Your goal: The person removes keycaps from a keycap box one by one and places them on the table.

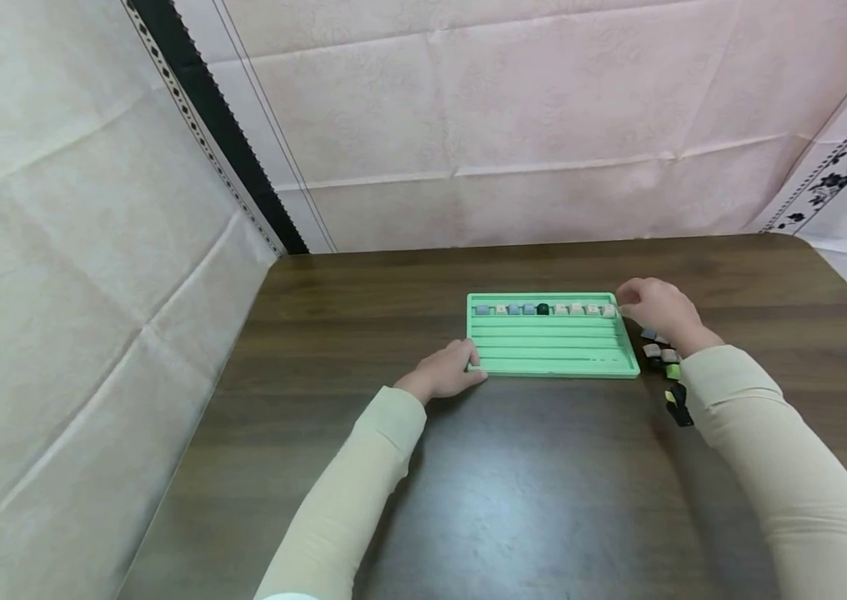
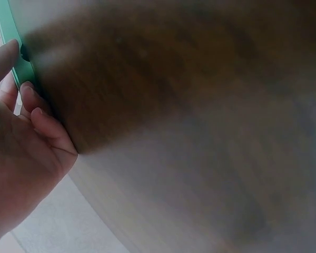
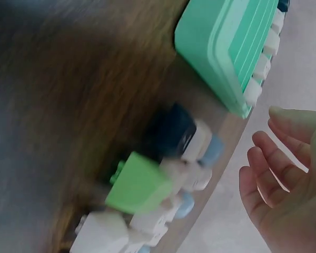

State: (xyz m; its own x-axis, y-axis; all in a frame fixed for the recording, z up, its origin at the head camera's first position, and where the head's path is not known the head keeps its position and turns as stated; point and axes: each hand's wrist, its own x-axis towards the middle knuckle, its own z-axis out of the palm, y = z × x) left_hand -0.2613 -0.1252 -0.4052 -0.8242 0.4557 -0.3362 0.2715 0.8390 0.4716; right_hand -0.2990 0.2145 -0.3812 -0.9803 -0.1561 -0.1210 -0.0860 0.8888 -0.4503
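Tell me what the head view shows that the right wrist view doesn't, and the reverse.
Only the head view: the left hand at the green tray's left edge, and the cloth's floral border. Only the right wrist view: the palm side of the right hand, apparently empty. Both: that tray, the right hand, white keycaps along the tray, loose keycaps beside it.

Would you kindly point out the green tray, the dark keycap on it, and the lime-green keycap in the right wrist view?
Green tray [image 1: 551, 342], head view: its ribbed middle.
Dark keycap [image 1: 543, 309], head view: its middle.
Lime-green keycap [image 3: 139, 185], right wrist view: its broad face.
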